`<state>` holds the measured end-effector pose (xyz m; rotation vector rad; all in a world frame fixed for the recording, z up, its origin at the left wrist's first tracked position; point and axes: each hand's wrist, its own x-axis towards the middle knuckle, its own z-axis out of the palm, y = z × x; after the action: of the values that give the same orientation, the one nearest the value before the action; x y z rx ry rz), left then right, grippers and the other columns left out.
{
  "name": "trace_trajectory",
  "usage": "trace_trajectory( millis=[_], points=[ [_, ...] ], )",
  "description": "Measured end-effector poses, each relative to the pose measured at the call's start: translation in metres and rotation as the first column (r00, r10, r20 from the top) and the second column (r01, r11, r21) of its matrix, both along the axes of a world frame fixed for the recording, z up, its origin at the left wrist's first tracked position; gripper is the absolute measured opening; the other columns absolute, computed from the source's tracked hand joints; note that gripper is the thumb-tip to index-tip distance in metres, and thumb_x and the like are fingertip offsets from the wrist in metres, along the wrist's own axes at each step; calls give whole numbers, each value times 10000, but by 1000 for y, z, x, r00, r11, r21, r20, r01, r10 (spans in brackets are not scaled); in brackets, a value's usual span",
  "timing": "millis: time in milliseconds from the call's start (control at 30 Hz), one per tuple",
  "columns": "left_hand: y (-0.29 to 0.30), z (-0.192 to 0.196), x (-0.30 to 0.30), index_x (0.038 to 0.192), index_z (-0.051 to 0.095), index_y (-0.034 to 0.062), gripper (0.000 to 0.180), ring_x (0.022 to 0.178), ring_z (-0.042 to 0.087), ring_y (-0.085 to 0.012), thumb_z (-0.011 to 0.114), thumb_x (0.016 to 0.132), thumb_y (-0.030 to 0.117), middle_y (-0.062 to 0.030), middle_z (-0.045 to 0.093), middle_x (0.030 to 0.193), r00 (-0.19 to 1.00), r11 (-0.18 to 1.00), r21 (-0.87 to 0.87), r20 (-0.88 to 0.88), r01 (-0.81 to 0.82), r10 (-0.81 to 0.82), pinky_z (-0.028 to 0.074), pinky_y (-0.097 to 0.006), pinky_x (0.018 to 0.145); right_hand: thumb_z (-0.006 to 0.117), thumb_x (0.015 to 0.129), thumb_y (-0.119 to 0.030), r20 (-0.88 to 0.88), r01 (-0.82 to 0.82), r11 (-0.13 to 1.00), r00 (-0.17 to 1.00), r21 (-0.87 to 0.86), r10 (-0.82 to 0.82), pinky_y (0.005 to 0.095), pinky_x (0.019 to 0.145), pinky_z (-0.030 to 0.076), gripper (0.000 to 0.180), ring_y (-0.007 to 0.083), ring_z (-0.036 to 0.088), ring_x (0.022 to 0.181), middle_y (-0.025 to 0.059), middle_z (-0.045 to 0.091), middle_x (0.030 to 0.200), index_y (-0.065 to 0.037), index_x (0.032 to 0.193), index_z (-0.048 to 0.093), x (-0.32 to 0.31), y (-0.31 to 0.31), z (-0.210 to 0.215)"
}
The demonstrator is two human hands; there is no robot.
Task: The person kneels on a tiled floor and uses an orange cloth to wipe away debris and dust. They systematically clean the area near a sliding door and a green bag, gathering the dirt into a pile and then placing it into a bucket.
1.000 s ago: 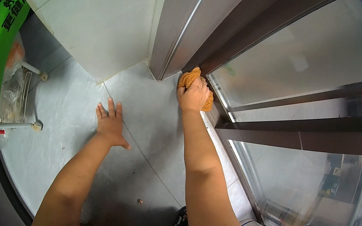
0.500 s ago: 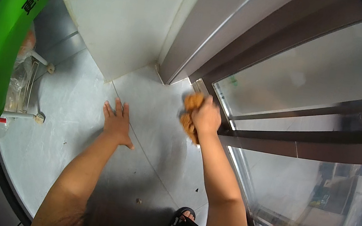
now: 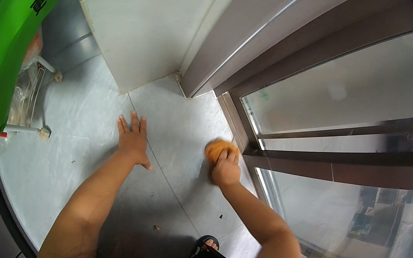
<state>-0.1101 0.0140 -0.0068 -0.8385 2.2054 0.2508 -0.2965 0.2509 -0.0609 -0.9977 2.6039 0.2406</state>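
The right hand [image 3: 225, 168] is closed on an orange cloth [image 3: 218, 148], pressing it to the tiled floor [image 3: 185, 126] just beside the brown window frame [image 3: 246, 151]. The left hand [image 3: 133, 138] lies open and flat on the floor (fingers spread), well apart from the cloth.

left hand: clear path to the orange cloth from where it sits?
Probably yes. The left hand lies flat on the floor tile, with only bare tile between it and the orange cloth, which the right hand presses down.
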Motion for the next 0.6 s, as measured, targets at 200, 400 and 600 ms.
trace_trajectory(
  millis=[200,400,600],
  points=[
    [-1,2,3,1531,-17,-19,1477,1413,102,-573,835,529,654,-319,-34,1573,999,1000,-24,42,12,-11,46,-600,1161,699,761,-186,96,-172,982,979,-77,179,456,919,506,739,406,511,1203,158,466,1398,-151,1443,417,-37,-62,53],
    [2,-1,1,1533,-8,-15,1470,1417,101,-566,858,527,615,-320,-25,1573,1000,1000,-5,-17,-3,3,38,-595,1163,634,852,-214,-284,-17,997,959,-79,-7,482,990,447,696,374,391,1326,147,410,1428,-146,1482,345,-27,-55,-18],
    [1,-5,9,1531,0,-24,1479,1415,96,-570,870,509,599,-328,-23,1570,999,1000,-26,-42,-12,11,38,-605,1158,633,739,-208,270,140,990,953,7,-137,417,921,520,599,380,657,987,216,680,1054,-117,1328,569,15,-15,55]
  ],
)
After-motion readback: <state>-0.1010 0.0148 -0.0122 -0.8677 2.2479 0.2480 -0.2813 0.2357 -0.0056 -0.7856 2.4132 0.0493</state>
